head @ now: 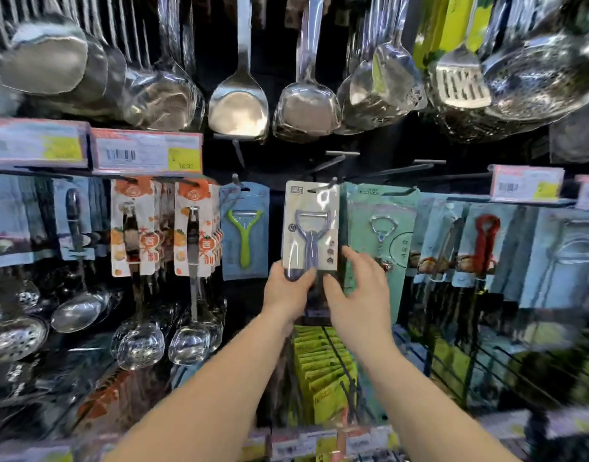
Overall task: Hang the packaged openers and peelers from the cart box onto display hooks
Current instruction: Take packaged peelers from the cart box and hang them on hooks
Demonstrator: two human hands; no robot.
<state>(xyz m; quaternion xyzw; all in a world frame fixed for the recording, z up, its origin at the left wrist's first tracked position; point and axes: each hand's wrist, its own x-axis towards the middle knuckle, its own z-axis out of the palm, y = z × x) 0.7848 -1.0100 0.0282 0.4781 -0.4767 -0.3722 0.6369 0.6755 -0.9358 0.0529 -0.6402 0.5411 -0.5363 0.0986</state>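
A grey-carded peeler pack (pixel 310 225) is pinched at its lower edge by the left hand (pixel 288 288); its hang hole sits at a display hook (pixel 324 185), seating judged unfinished. The right hand (pixel 356 291) hovers alongside, fingers spread. Cart box not visible; remaining stock unknown.

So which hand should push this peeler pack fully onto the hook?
Left, probably. The left hand already grips the peeler pack at its bottom edge, its hole at the hook; the right hand is open beside it.
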